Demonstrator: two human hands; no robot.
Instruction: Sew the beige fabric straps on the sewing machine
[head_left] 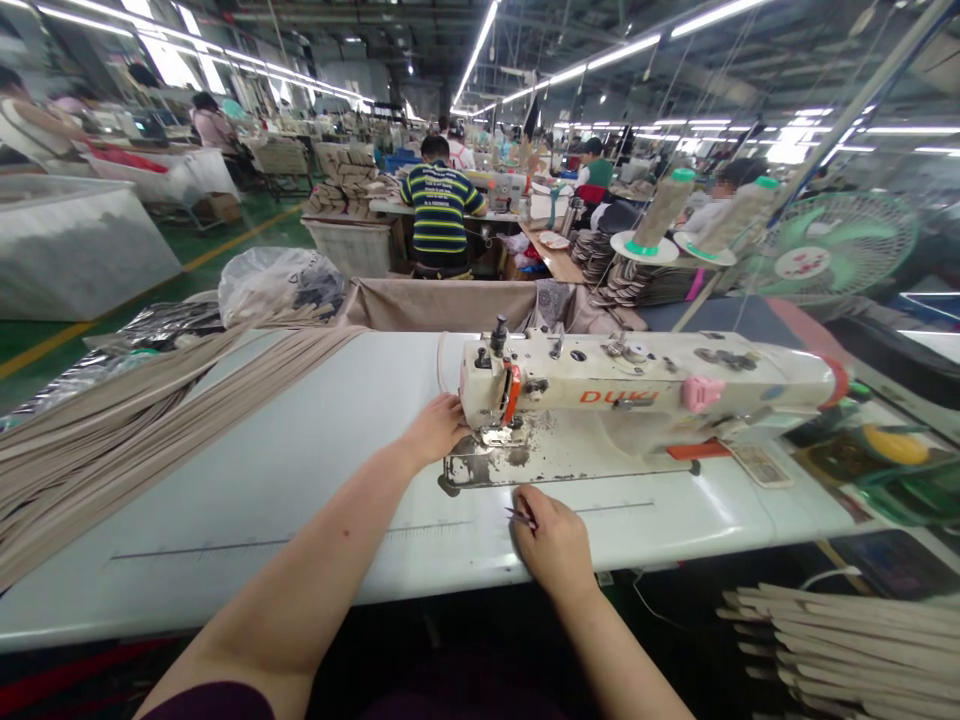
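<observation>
A cream sewing machine stands on a white table. My left hand reaches to the left side of the machine's head, close to the needle area, fingers curled against it. On the table in front of the machine's base rests my right hand, closed on a small metal tool that looks like tweezers or snips. No fabric is visible under the needle.
A long pile of beige strips lies across the table's left. More beige strips are stacked at lower right. Two thread cones and a green fan stand behind the machine. A person in a striped shirt sits ahead.
</observation>
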